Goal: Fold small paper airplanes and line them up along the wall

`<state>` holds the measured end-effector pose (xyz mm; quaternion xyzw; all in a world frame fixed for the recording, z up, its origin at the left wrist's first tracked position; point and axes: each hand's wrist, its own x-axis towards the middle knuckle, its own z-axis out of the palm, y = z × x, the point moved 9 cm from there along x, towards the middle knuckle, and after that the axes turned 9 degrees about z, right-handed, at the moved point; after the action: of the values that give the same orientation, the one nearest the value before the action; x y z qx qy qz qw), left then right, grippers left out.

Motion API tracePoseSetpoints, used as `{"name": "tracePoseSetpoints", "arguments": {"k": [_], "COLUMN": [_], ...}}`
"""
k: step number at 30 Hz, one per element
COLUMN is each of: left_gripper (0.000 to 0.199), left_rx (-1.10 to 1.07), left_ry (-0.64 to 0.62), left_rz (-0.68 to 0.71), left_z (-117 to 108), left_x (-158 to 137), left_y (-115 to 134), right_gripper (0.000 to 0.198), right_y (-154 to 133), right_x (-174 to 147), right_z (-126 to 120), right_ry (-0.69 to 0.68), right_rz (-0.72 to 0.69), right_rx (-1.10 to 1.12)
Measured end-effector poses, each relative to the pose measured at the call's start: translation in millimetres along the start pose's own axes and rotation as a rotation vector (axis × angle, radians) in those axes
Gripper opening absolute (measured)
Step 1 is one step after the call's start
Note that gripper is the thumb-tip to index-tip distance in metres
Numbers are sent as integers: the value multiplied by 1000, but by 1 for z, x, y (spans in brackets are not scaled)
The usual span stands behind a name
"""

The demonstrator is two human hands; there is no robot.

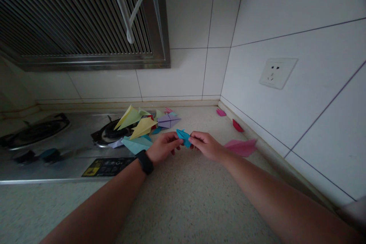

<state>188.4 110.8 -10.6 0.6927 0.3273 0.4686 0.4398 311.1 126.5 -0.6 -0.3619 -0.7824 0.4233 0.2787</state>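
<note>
A small blue folded paper piece [183,136] is held up over the countertop between both hands. My left hand [165,145], with a black watch on its wrist, pinches its left side. On its right edge the fingers of my right hand [203,145] are closed. To the left lies a pile of folded paper: a yellow paper plane [143,127], a pale green one [129,117], a purple one [168,120] and a light blue one [137,144]. A pink paper plane [241,147] rests beyond my right forearm, partly covered by it.
A gas stove [71,160] with two burners is at the left, some paper lying over its right burner. A red folded paper [237,125] and a small pink one [221,112] lie along the right wall. A range hood [94,64] hangs above; a socket [278,73] is on the wall.
</note>
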Motion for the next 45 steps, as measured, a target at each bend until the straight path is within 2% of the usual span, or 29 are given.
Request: {"name": "tracePoseSetpoints", "arguments": {"k": [5, 10, 16, 25, 37, 45], "left_gripper": [30, 30, 33, 34, 34, 35], "left_rx": [-49, -25, -3, -36, -88, -56], "left_ry": [-9, 5, 98, 34, 49, 139], "left_rz": [-2, -17, -41, -31, -17, -22], "left_z": [2, 2, -8, -1, -2, -13], "left_x": [-1, -2, 0, -1, -1, 1], "left_y": [1, 2, 0, 2, 2, -2], "right_gripper": [31, 28, 27, 27, 30, 32], "right_y": [1, -3, -5, -9, -9, -3], "right_x": [0, 0, -2, -2, 0, 1], "right_z": [4, 0, 4, 7, 9, 9], "right_ry": [-56, 1, -15, -18, -44, -29], "right_rz": [16, -32, -44, -47, -48, 5], "right_rx": [137, 79, -49, 66, 157, 153]}}
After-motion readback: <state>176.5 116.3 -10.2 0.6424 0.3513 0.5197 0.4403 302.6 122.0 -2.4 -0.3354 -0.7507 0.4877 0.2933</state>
